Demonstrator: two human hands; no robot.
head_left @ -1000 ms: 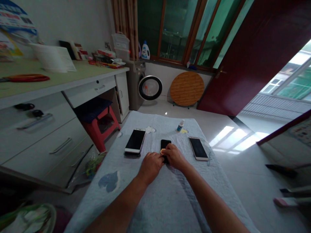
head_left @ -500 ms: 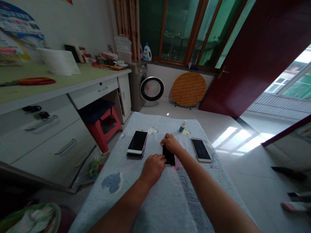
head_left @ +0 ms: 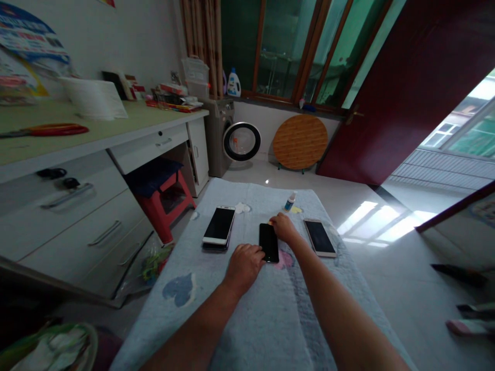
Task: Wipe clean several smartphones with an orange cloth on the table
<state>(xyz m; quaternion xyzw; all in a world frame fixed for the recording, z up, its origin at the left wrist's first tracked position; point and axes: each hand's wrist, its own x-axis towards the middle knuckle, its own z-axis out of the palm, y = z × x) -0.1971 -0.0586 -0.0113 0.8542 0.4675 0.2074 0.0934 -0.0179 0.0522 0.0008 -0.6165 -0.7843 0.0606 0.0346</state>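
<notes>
A black smartphone (head_left: 268,243) lies face up on the cloth-covered table (head_left: 247,330). My left hand (head_left: 245,264) rests at its lower left edge, fingers together and pressed against it, keeping hold of it. At the phone's top right corner is my right hand (head_left: 283,228), fingers pinched on a small yellowish piece (head_left: 270,222), mostly hidden, perhaps a pad or cloth. A white-framed phone (head_left: 219,225) lies to the left, stacked on a dark one (head_left: 215,248). Another pale-framed phone (head_left: 320,238) lies to the right. Beyond my right hand stands a small spray bottle (head_left: 290,202).
A desk (head_left: 154,116) with a paper roll (head_left: 93,98) and red-handled pliers (head_left: 58,130) runs along the left. By it are a red stool (head_left: 166,206) and a washing machine with its round door (head_left: 242,141) open. A round wooden tabletop (head_left: 300,141) leans on the far wall.
My right hand has slid right across the phone's upper part to its top right corner, uncovering more of the screen. My left hand stays in place.
</notes>
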